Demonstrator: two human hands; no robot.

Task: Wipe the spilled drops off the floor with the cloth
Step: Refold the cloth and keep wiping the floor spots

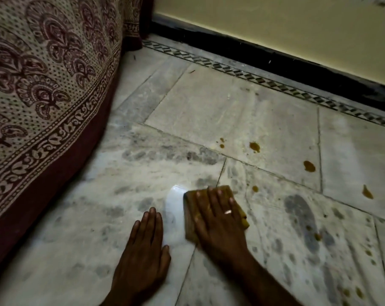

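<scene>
On the marble floor [242, 111], both hands lie flat, the right hand [218, 219] pressing the cloth [192, 210], the left hand [143, 250] bare.

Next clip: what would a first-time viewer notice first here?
The right hand pressed flat on a yellow-brown cloth at centre, with the left hand flat on the marble floor beside it. To the right, amber drops dot the tiles unwiped. A patterned bedcover fills the left.
</scene>
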